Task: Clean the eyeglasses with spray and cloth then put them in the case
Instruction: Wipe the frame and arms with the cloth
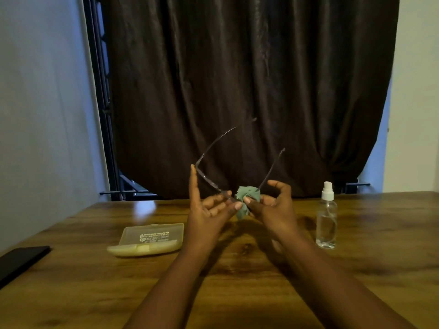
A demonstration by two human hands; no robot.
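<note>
Right, wood-grain table, dim room, dark curtain on the far side, pale walls left and right. Both hands are raised mid-table: left hand pinches the glasses at the frame, index finger straight up, temples pointing away; right hand pinches a green cloth on a lens. Case lies open, left. Spray bottle stands right. Black slab at near-left edge.
</note>
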